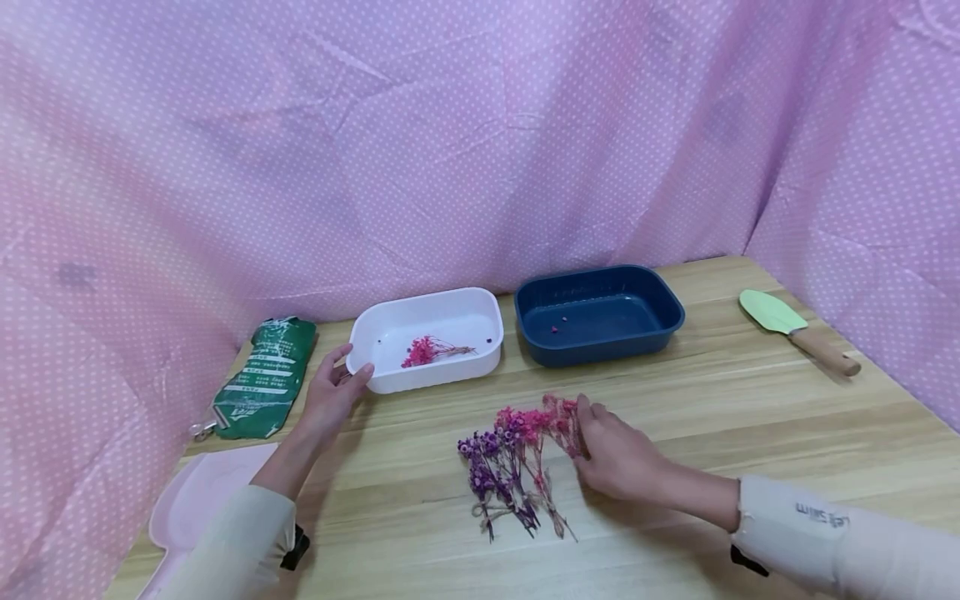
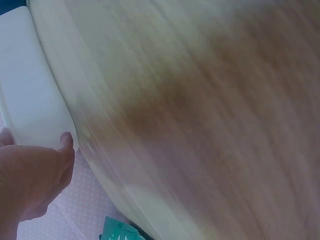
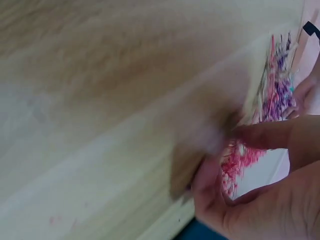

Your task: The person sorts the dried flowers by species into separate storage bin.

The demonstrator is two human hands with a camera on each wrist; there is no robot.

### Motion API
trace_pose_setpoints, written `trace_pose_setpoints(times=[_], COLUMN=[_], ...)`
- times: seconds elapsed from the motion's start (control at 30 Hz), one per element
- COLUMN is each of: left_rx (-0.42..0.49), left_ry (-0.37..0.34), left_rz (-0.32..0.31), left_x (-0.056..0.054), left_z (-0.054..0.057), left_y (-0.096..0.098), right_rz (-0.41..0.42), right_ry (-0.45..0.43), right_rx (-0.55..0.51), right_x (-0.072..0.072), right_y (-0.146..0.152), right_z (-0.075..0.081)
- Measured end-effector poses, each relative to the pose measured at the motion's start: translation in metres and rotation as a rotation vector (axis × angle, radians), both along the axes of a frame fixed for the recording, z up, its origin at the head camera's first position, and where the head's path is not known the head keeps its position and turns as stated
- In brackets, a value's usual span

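My left hand [image 1: 333, 396] grips the left end of a white rectangular basin [image 1: 480, 367], thumb at its front corner and fingers at the far side. Inside the basin lies a small bunch of red-pink dried flowers [image 1: 422, 351]. The left wrist view shows the same hand [image 2: 37, 175] on the basin's wall [image 2: 35, 85]. Over the table, my right hand [image 1: 618, 450] pinches a pale pink dried-flower bunch [image 1: 561, 421]. Beside it lie purple dried flowers [image 1: 487, 454] and bright pink dried flowers [image 1: 531, 423], some stems tied with twine. In the right wrist view the fingertips are blurred.
A navy basin [image 1: 600, 343] with a few fallen petals stands right of the white one. At the far right lies a green spade with a wooden handle [image 1: 825, 350]. A green packet [image 1: 266, 379] and a pink board [image 1: 213, 492] are at left. Polka-dot cloth [image 1: 480, 150] encloses the table.
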State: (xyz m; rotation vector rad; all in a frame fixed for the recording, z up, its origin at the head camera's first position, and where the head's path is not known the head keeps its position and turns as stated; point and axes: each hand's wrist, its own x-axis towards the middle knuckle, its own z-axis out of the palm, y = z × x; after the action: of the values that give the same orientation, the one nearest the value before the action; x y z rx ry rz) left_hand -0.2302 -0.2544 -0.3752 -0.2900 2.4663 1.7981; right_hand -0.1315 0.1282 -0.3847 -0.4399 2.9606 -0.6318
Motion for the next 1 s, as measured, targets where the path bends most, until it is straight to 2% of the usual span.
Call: trace_pose_setpoints(times=[0.1, 0.2, 0.4, 0.6, 0.83, 1.0], left_rx=[-0.005, -0.003, 0.001, -0.001, 0.009, 0.005], left_ry=[0.000, 0.003, 0.009, 0.003, 0.002, 0.002], left_rz=[-0.002, -0.004, -0.010, -0.008, -0.001, 0.000], left_x=[0.002, 0.002, 0.003, 0.003, 0.001, 0.000], left_z=[0.001, 0.001, 0.002, 0.002, 0.000, -0.001], left_y=[0.000, 0.000, 0.001, 0.000, -0.001, -0.001], right_rz=[0.038, 0.040, -0.015, -0.063, -0.024, 0.005], right_ry=[0.018, -0.027, -0.138, -0.169, -0.233, -0.256], right_rx=[-0.030, -0.085, -0.252, -0.425, -0.661, -0.735], right_x=[-0.002, -0.006, -0.016, -0.023, -0.036, -0.053], right_y=[0.007, 0.013, 0.027, 0.036, 0.029, 0.013], right_z=[0.004, 0.008, 0.022, 0.040, 0.053, 0.058])
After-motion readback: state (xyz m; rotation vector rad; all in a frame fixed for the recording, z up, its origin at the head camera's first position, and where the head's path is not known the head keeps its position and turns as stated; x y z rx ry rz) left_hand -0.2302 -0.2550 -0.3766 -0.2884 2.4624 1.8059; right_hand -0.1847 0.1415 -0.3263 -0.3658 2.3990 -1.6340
